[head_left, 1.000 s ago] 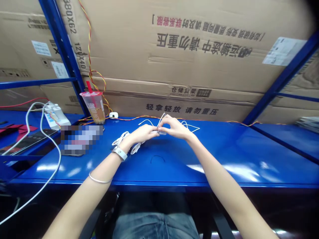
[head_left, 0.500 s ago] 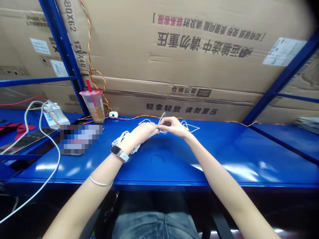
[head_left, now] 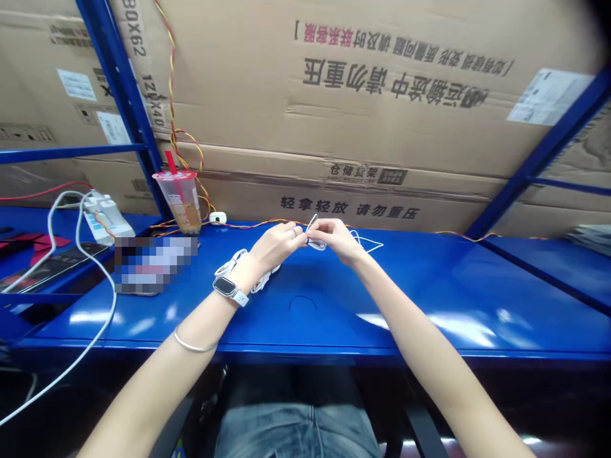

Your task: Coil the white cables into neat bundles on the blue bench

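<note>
Two hands work here, each on one thin white cable (head_left: 317, 244): the left hand (head_left: 275, 245) and the right hand (head_left: 337, 238) meet fingertip to fingertip, and both pinch the cable with fingers drawn narrow around it. One watch (head_left: 229, 287) and one bangle (head_left: 191, 345) sit on the left forearm. To the left stand one drink cup (head_left: 182, 203) with a single red straw, one power strip (head_left: 107, 220) and one thick white cord (head_left: 98, 305) that trails off the edge. The surface is a glossy blue metal shelf (head_left: 429, 292) framed by blue uprights, with large printed cardboard cartons (head_left: 382, 108) packed behind it and a twisted yellow-and-red wire (head_left: 170, 95) hanging down. The cable is slim and white; it is held just above the shelf's middle, one part lies coiled under the left wrist, and a loose loop lies beyond the right hand.
</note>
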The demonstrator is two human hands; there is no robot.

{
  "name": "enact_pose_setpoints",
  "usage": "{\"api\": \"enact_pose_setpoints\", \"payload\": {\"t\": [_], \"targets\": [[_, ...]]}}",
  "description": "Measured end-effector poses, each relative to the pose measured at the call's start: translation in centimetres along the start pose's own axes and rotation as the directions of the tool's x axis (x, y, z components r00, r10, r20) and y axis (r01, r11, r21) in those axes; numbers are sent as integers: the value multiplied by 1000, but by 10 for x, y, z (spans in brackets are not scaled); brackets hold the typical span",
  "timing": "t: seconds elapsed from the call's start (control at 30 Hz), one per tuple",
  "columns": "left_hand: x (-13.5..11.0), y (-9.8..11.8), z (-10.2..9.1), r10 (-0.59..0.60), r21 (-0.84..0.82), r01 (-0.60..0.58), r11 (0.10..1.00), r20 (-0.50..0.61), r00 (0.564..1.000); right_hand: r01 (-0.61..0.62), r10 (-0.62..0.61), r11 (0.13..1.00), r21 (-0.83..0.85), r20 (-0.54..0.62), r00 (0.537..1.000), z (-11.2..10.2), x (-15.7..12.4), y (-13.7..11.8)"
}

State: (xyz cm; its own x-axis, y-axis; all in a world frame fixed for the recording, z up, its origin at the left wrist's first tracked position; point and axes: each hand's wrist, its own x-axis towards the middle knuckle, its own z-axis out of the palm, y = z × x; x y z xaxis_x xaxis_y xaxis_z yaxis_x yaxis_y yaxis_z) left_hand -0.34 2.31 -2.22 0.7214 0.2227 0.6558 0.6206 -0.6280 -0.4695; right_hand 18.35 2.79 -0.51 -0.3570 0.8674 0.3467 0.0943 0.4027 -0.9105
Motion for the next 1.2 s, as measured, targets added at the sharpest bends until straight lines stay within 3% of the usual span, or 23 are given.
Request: {"api": "enact_pose_setpoints", "payload": {"t": [0.23, 0.4, 0.53, 0.67, 0.83, 0.97, 1.1, 1.2], "targets": [[-2, 0, -3, 108, 24, -105, 994, -119, 987, -208, 185, 961, 182, 132, 974, -3, -4, -9], [-2, 1, -8, 136, 79, -124, 989, -173, 976, -370, 281, 849, 376, 273, 920, 0, -7, -12], [-4, 2, -7, 122, 80, -107, 991, -213, 970, -422, 311, 754, 504, 292, 904, 5, -6, -8], [-6, 0, 0, 46, 30, -40, 999, -199, 979, -407, 346, 752, 518, 215, 913, 7, -6, -5], [-7, -5, 5, -73, -62, 64, 996, -143, 987, -307, 274, 853, 422, 139, 952, 6, -5, -3], [-5, -4, 4, -176, -88, 165, 982, -130, 976, -267, 243, 851, 453, 112, 964, 7, -4, -2], [-1, 0, 3, -321, -138, 304, 943, -124, 939, -270, 227, 837, 476, 147, 963, 5, -3, -4], [1, 0, 2, -469, -208, 447, 870, -69, 881, -266, 207, 848, 458, 174, 963, 3, -3, -6]]}}
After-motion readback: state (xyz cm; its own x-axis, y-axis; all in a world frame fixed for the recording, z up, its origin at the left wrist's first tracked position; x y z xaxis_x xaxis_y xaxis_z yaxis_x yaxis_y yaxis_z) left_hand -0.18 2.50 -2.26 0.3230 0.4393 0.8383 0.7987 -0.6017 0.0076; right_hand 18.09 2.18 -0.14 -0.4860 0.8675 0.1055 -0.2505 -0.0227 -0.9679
